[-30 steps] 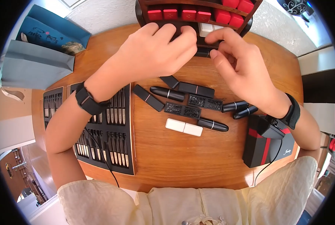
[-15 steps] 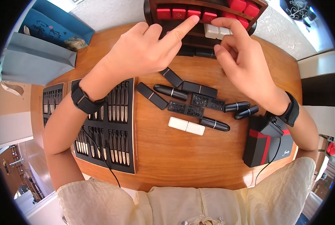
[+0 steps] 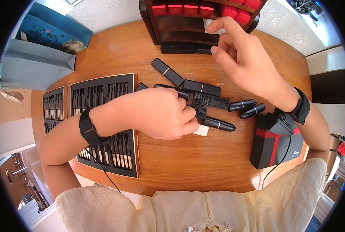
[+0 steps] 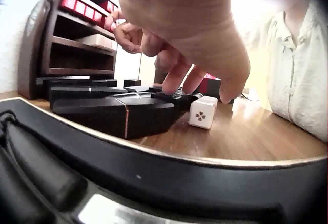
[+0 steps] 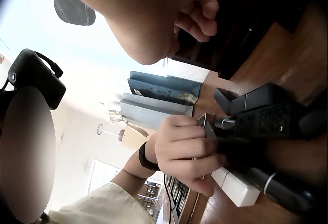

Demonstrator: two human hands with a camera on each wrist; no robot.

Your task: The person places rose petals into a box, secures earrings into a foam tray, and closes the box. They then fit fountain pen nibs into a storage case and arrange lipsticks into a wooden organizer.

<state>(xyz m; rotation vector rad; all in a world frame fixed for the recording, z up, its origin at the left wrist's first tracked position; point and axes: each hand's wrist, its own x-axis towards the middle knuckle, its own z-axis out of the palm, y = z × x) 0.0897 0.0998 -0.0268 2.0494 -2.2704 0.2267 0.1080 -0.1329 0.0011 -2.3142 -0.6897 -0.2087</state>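
My left hand is over the table, its thumb and fingers spread around the near end of a white lipstick tube. In the left wrist view a clover mark shows on the end of this tube, and the fingertips hang just above it. Up by the wooden rack, my right hand has its fingers loosely bent. Its index finger overlaps the white tubes on a rack shelf in the head view. Several black lipstick tubes lie beside the white one, partly covered by my left hand.
Red tubes fill upper rack shelves. On the left lies an open case of black and silver tubes, with blue paper bags behind it. A black box with a red ribbon stands at the right; wrist camera cables trail down.
My left hand, earlier in front of the rack with its index finger pointing at the red tubes, has come down to the white lipstick tube. My right hand has stayed near the rack.
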